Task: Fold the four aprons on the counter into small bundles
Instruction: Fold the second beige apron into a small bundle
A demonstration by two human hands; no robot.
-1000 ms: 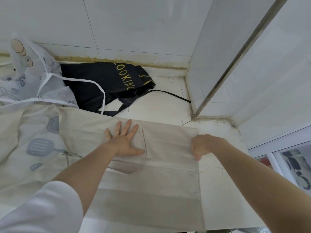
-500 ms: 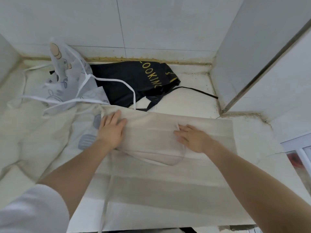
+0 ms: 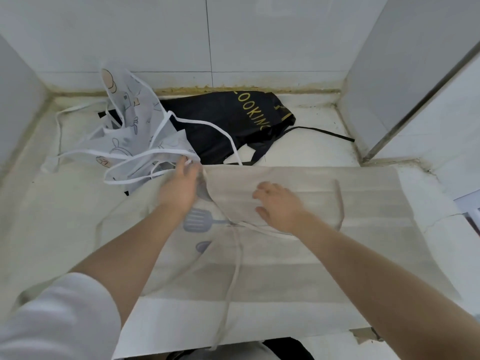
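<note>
Head view: the beige apron (image 3: 324, 203) lies spread on the counter (image 3: 311, 149). The left hand (image 3: 180, 187) pinches its folded upper-left corner; the right hand (image 3: 279, 206) rests flat, fingers spread, on the fold. The black apron (image 3: 233, 123) and white apron (image 3: 135, 131) lie behind.

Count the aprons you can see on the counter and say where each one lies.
3: beige apron spread in front, under both hands; white printed apron bunched back left; black apron by the back wall. A fourth may be hidden.
</note>
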